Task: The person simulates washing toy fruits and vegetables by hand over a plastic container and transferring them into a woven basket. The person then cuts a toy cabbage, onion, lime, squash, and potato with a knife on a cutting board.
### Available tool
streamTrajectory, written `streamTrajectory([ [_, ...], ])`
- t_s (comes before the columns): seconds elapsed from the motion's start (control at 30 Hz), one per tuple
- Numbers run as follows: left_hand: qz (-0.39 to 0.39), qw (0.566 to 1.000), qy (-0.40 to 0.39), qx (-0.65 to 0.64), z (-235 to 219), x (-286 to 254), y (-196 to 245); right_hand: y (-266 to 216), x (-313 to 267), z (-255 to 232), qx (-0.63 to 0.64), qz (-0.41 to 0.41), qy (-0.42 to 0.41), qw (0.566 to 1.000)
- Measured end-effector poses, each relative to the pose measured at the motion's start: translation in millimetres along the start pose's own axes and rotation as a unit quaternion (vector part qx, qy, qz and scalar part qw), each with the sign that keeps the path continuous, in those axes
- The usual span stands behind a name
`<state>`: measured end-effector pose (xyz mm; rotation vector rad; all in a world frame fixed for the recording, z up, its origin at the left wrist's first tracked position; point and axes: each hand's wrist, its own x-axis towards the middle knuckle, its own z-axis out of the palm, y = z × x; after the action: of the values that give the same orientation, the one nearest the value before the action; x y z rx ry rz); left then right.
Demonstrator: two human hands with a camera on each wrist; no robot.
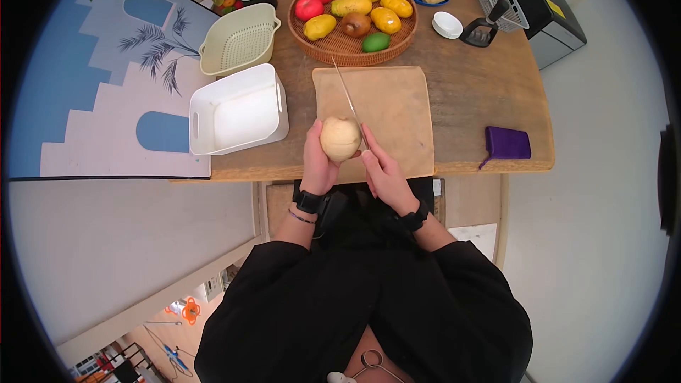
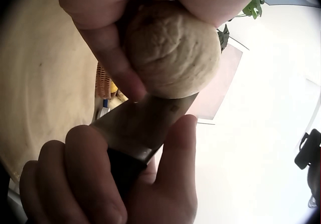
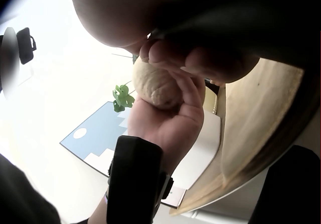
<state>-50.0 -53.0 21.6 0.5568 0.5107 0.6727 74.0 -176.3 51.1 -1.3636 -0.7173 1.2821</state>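
A pale, round, peeled-looking vegetable or fruit (image 1: pixel 340 139) is gripped in the left hand (image 1: pixel 318 163), above the near edge of the cutting board (image 1: pixel 390 106). The right hand (image 1: pixel 389 183) holds a knife (image 1: pixel 347 96) by its dark handle, the blade pointing away from the body. In the left wrist view the blade (image 2: pixel 145 116) lies against the underside of the pale ball (image 2: pixel 173 53), and the right thumb is raised beside it. The right wrist view shows the ball (image 3: pixel 156 86) resting in the left palm; the knife is hard to make out there.
A wicker basket (image 1: pixel 355 57) of yellow, red, green and brown produce stands behind the board. To the left are a white bin (image 1: pixel 241 117) and a green colander (image 1: pixel 241 39). On the right lie a purple pouch (image 1: pixel 508 143), a white bowl (image 1: pixel 447 25) and a black-handled tool (image 1: pixel 481 32).
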Motion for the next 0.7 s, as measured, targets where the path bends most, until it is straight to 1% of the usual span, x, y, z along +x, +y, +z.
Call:
streamTrajectory([
  [0.07,0.028,0.998,0.049,0.039,4,3,0,4,1,2,-0.016,-0.043,0.002,0.999],
  [0.1,0.027,0.998,0.049,0.038,7,2,0,7,2,2,-0.016,-0.042,0.002,0.999],
  [0.17,0.069,0.994,0.073,0.03,14,0,1,14,5,2,-0.054,-0.094,-0.002,0.994],
  [0.2,0.07,0.994,0.074,0.03,14,-1,-2,17,7,3,-0.054,-0.094,-0.002,0.994],
  [0.27,0.097,0.985,0.092,0.108,12,-4,-8,22,12,3,-0.059,-0.126,0.002,0.99],
  [0.3,0.097,0.985,0.091,0.108,11,-5,-10,21,13,2,-0.059,-0.126,0.002,0.99],
  [0.37,0.125,0.98,0.031,0.151,6,-9,-13,18,13,2,-0.049,-0.115,0.008,0.992],
  [0.4,0.124,0.98,0.031,0.151,1,-8,-13,10,10,3,-0.048,-0.115,0.009,0.992],
  [0.47,0.139,0.976,-0.037,0.164,-7,-5,-10,-9,5,3,0.044,0.03,0.007,0.999],
  [0.5,0.139,0.976,-0.035,0.164,-7,-3,-8,-4,6,3,0.044,0.031,0.005,0.999],
  [0.57,0.12,0.989,0.011,0.086,-4,3,-6,16,9,1,-0.041,-0.064,0.0,0.997],
  [0.6,0.12,0.989,0.01,0.086,-3,3,-5,22,10,2,-0.042,-0.065,0.001,0.997],
  [0.67,0.104,0.994,0.026,-0.002,0,6,-4,33,11,6,-0.064,-0.137,0.004,0.989],
  [0.7,0.103,0.994,0.026,-0.002,3,3,-5,31,10,7,-0.063,-0.136,0.005,0.989],
])
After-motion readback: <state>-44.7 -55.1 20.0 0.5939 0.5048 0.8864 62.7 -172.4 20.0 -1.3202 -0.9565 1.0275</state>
